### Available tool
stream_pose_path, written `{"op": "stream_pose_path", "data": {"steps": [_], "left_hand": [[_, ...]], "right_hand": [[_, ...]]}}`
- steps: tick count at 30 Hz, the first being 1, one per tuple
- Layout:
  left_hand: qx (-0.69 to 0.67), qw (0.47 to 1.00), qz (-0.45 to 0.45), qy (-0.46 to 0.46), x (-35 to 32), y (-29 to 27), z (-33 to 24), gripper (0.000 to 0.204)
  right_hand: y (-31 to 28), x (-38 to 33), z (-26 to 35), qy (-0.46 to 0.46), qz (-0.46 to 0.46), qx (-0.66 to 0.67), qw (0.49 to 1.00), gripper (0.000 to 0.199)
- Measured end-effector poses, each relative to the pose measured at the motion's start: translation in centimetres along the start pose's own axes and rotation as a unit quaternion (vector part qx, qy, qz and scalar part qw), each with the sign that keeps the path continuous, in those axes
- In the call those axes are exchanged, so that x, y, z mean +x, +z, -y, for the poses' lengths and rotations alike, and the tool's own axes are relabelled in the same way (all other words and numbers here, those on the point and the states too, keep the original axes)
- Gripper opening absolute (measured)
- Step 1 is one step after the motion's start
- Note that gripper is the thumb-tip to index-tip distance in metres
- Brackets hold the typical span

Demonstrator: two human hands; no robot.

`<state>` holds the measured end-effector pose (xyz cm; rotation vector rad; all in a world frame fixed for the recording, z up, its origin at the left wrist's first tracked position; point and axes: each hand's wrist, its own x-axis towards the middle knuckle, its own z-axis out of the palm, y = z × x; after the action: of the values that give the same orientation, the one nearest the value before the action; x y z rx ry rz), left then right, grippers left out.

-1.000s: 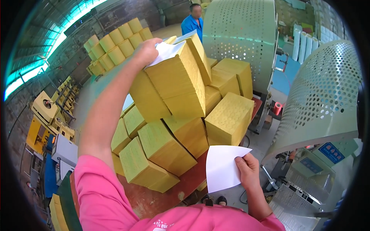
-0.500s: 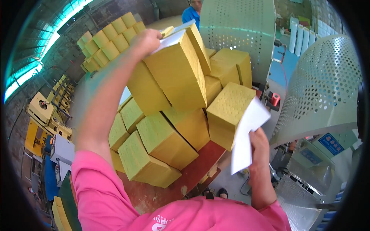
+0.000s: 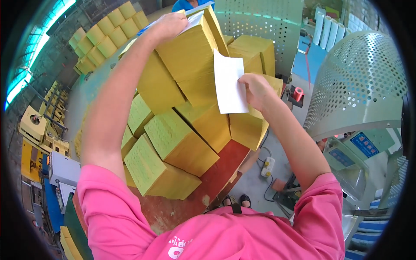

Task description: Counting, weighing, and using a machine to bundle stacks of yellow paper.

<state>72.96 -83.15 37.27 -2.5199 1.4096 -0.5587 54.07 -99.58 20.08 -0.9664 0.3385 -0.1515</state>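
Observation:
My right hand pinches a white sheet of paper by its right edge. The sheet hangs upright and slightly curved in front of the yellow paper stacks. Farther up and left, my left hand is curled at the top of a tall stack of yellow paper. Its fingertips are hidden, so what they grip cannot be made out. A white sheet lies on top of that stack, next to the hand. Lower, squared blocks of yellow paper stand packed together on a red tabletop.
Perforated pale-green machine guards stand behind the stacks and at the right. A red spool sits beside the table. On the floor are a power strip and cables. Yellow rolls are piled far left; a person in blue is behind.
My right hand has lifted the white sheet up and left, from beside the right block to before the tall stack. My left hand stays at the stack's top; the view has shifted slightly.

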Motion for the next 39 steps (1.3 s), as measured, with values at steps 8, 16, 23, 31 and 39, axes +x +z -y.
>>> {"op": "stream_pose_path", "data": {"steps": [8,16,23,31,39], "left_hand": [[-0.158,0.981,-0.07,-0.091,-1.0,0.3,-1.9,0.037],[-0.163,0.977,-0.12,-0.071,-2.2,0.4,-3.6,0.034],[-0.185,0.966,-0.178,-0.045,-3.8,-0.8,-5.8,0.034],[-0.221,0.948,-0.23,0.005,-5.8,-1.0,-5.2,0.033],[-0.231,0.935,-0.268,0.005,-9.6,-4.7,-5.5,0.032]], "right_hand": [[-1.0,1.6,-0.6,0.052,0.021,-0.063,0.996,0.028],[-1.0,0.9,-1.9,-0.006,0.008,-0.045,0.999,0.027],[-1.3,0.3,-1.1,0.005,0.015,-0.033,0.999,0.03],[-1.9,0.1,-1.6,-0.005,0.06,0.019,0.998,0.027],[-1.2,-1.8,-0.4,-0.116,0.154,0.064,0.979,0.038]]}}
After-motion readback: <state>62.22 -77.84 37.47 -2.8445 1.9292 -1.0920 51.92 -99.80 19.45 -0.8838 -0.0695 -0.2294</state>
